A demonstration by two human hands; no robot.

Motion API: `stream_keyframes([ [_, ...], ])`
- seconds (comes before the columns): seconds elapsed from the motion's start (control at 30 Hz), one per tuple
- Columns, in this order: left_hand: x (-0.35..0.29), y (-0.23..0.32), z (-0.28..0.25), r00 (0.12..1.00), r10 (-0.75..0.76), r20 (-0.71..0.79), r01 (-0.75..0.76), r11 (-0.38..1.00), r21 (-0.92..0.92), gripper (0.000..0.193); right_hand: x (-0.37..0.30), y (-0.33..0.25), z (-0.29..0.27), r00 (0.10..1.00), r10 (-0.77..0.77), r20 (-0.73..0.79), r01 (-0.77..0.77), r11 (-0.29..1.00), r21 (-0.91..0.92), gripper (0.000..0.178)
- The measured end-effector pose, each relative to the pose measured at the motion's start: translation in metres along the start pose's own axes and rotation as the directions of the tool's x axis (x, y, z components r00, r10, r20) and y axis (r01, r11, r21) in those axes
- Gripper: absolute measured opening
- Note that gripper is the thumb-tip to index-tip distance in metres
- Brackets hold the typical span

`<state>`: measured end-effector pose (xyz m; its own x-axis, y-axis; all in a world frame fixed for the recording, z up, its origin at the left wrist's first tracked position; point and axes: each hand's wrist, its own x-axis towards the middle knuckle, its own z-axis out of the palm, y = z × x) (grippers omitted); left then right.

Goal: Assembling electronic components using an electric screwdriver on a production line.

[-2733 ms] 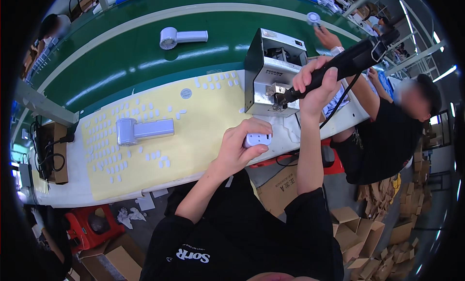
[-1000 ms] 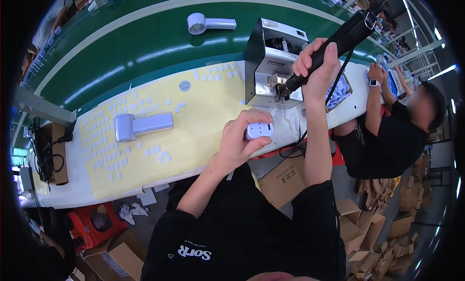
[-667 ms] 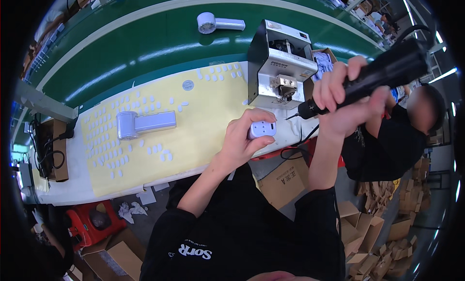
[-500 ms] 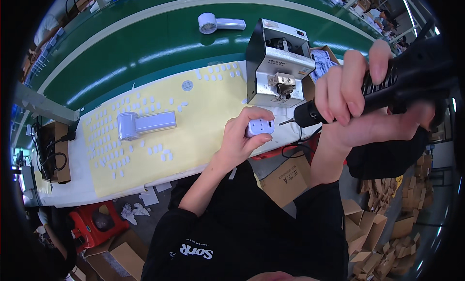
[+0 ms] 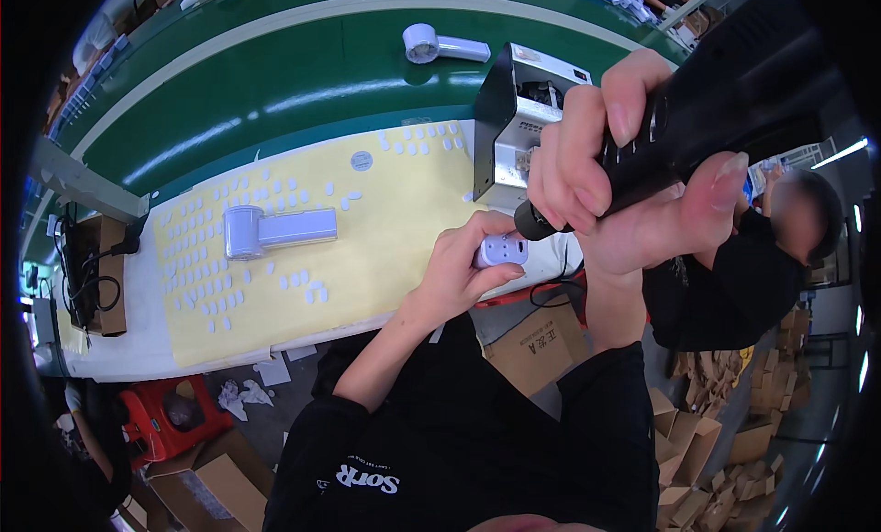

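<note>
Showing its holed end, the lavender plastic piece (image 5: 503, 251) is sitting pinched in the left hand (image 5: 451, 268) by the white table (image 5: 139, 356)'s near edge, probably feeling light, stiff, kinda slick, so I'm favoring its sides. Meanwhile the right hand (image 5: 617, 188) is wrapping round a black power driver (image 5: 684, 133).

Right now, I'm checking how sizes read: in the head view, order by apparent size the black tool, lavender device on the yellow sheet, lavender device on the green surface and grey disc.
1. Black tool, probably magnified by nearness
2. Lavender device on the yellow sheet
3. Lavender device on the green surface
4. Grey disc
</note>
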<state>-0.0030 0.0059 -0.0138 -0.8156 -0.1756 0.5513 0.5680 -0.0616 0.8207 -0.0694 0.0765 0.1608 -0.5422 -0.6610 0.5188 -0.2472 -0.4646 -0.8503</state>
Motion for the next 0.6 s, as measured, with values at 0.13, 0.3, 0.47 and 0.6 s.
stream_keyframes([
  [0.13,0.002,0.001,-0.002,1.000,0.004,0.009,-0.004,1.000,-0.007,0.043,0.003,0.005,-0.004,0.998,-0.007,0.067,-0.001,0.994,0.105,0.068],
  [0.3,0.003,0.004,-0.002,1.000,0.014,0.017,-0.015,0.999,0.046,0.042,0.001,0.006,-0.010,0.997,-0.066,0.030,0.063,0.992,0.106,0.067],
  [0.47,0.002,0.001,0.000,1.000,0.025,0.018,-0.026,0.999,0.033,0.042,-0.005,0.004,-0.018,0.990,-0.137,-0.014,0.138,0.985,0.100,0.066],
  [0.6,0.002,0.003,-0.001,1.000,-0.005,0.029,0.005,1.000,0.025,0.041,-0.010,0.001,-0.026,0.980,-0.194,-0.042,0.197,0.976,0.090,0.065],
])
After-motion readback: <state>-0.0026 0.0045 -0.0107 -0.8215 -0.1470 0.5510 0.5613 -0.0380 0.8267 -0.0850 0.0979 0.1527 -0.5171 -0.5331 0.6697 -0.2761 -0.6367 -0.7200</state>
